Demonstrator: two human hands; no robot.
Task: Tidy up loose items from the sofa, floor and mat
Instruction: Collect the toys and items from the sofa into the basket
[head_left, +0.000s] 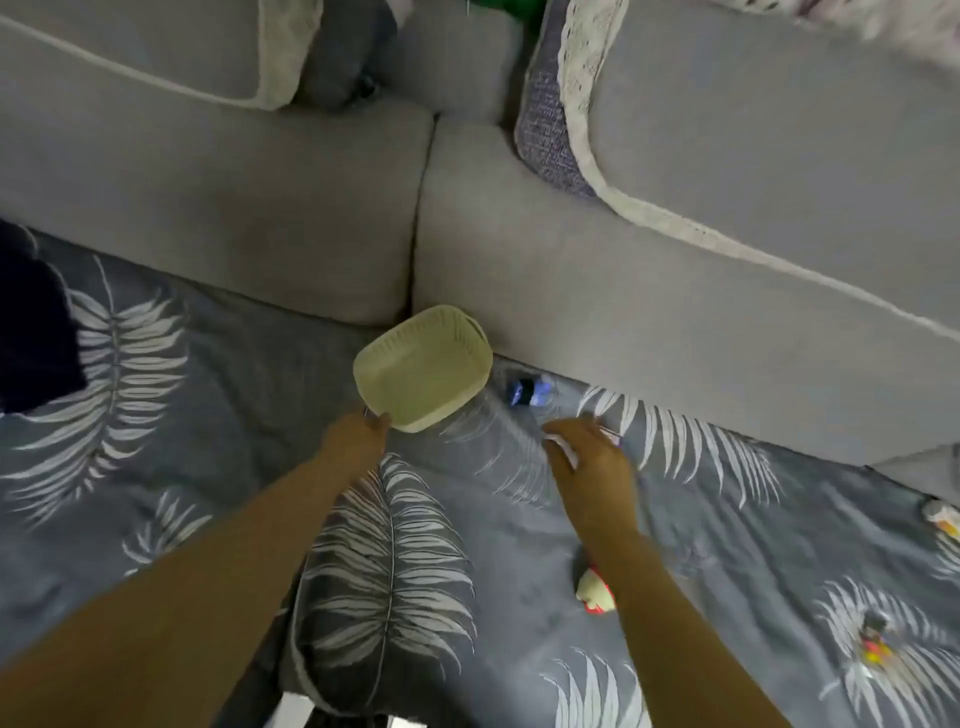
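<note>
Two hands are out over the leaf-print mat (218, 519) from where I watch. My left hand (358, 434) holds the near rim of a cream slatted basket (423, 366), its grip clamped on that rim; the basket tilts against the foot of the grey sofa (260, 208). My right hand (592, 457) pinches something small and white, too blurred to name. A clear plastic bottle (519, 400) with a blue label lies on the mat between basket and right hand. A small cream-and-red item (595, 590) lies beside my right forearm.
</note>
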